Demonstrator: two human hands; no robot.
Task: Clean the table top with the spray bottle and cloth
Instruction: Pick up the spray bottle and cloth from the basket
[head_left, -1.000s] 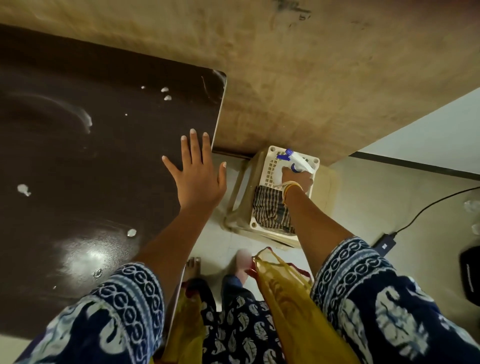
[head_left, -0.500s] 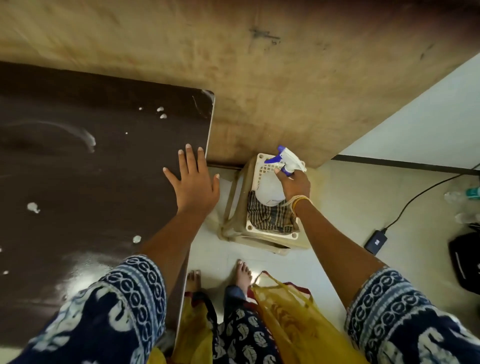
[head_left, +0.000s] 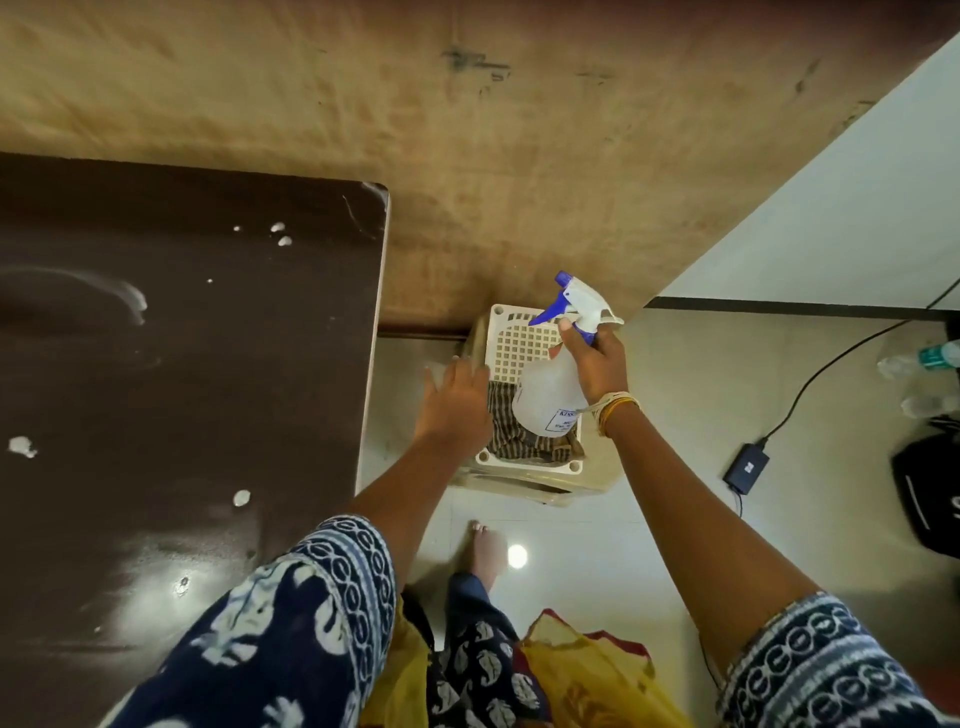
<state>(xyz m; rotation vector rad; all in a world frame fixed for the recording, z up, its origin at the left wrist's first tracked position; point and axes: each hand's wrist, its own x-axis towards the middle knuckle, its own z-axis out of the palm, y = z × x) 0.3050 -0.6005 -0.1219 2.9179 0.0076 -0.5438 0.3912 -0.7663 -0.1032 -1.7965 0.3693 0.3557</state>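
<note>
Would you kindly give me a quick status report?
Right hand gripping spray bottle. Left hand open, by striped cloth on stool. Nothing obstructing.

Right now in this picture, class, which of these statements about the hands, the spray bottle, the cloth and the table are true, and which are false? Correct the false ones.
1. The right hand holds the spray bottle. True.
2. The cloth is spread out on the table. False: it lies on the white stool beside the table.
3. The table is dark with white spots on it. True.
4. The left hand rests flat on the table. False: it is off the table, reaching toward the cloth on the stool.
5. The spray bottle has a red trigger. False: the trigger is blue.
</note>
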